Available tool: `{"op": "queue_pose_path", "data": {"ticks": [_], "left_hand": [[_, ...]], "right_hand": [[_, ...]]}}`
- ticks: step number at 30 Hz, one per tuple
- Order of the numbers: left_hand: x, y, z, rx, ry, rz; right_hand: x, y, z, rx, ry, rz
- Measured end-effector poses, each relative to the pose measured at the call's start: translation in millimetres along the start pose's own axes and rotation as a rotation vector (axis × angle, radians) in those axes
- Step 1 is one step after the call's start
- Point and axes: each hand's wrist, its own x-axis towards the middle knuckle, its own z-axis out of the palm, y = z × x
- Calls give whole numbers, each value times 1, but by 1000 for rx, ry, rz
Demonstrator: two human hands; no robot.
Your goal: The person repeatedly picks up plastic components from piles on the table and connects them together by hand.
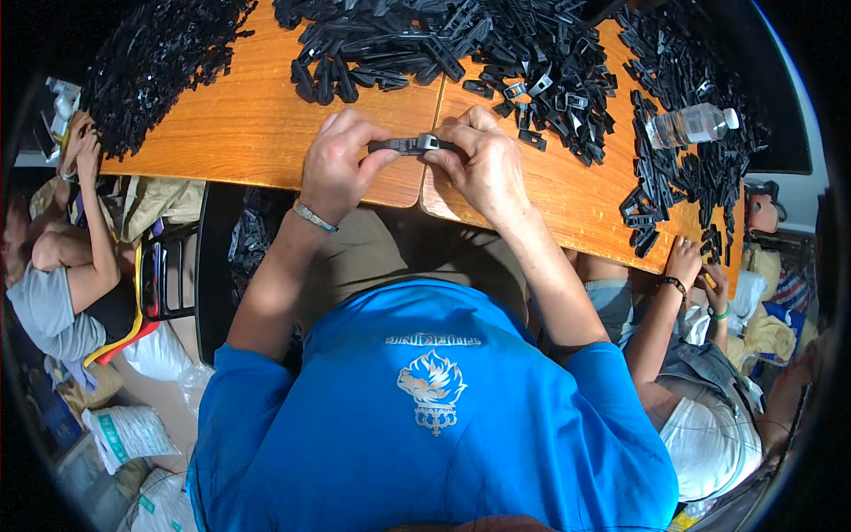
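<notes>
Both hands meet over the near edge of the wooden table (213,133). My left hand (341,164) pinches one end of a slim black plastic piece (401,144) between thumb and fingers. At its other end, next to a shiny grey squarish part, my right hand (487,160) grips it in the same way. Whether it is one piece or two pressed together I cannot tell. Just beyond my hands lies a heap of long black plastic pieces (381,49). Shorter black pieces (567,93), some with shiny grey faces, are spread to its right.
More black pieces are heaped at the far left (168,62) and along the right side (709,177), where a clear plastic bottle (691,127) lies. One person's hands (691,270) work at the right edge; another person (80,275) sits at left. White sacks (128,434) lie on the floor.
</notes>
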Motion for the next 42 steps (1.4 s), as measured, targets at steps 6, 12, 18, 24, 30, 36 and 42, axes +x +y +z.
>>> {"op": "queue_pose_path", "data": {"ticks": [6,12,18,24,30,36,42], "left_hand": [[-1,5,2,-33,41,19],[6,-3,5,-75,15,-46],[-33,-1,-104,-5,-406,-254],[0,-5,-104,128,-71,-354],[64,-5,-19,430,9,93],[76,-18,0,544,-68,146],[64,-16,-5,473,-51,135]], "right_hand": [[9,6,-3,-43,-83,-63],[31,12,23,9,-82,-241],[-12,8,-11,6,22,-170],[-30,47,-64,-367,177,257],[-23,60,-66,-393,37,240],[-25,28,-40,-20,144,127],[-30,22,-15,120,138,172]]}}
